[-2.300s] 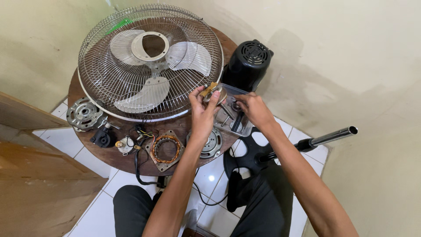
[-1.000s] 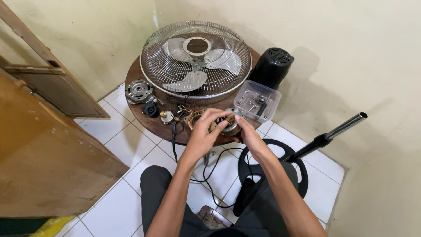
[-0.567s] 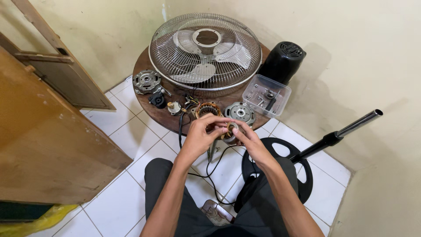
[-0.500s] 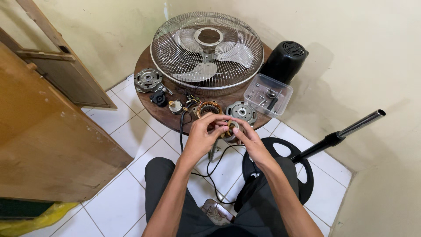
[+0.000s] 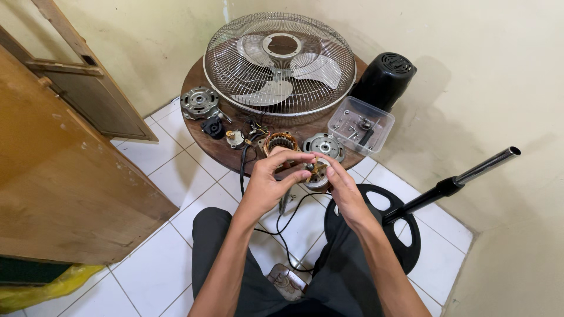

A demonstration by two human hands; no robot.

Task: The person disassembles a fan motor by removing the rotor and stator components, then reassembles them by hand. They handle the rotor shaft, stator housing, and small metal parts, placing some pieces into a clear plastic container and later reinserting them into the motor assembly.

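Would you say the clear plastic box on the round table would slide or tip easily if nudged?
The clear plastic box looks thin-walled and light, holding only a few small parts, so it probably slides easily. It overhangs the round table edge, so a nudge might tip it off.

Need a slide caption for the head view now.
Both hands, left hand and right hand, pinch a small brass part over the round table.

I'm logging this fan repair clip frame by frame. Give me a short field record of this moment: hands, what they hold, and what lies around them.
left hand: fingertips pinch a small brass-coloured part
right hand: fingers on the same part, from the other side
round wooden table: bears the fan grille with blades, copper-wound stator, two metal motor covers
clear plastic box: small parts inside
black motor housing: behind the box
fan stand: on the tiled floor, right
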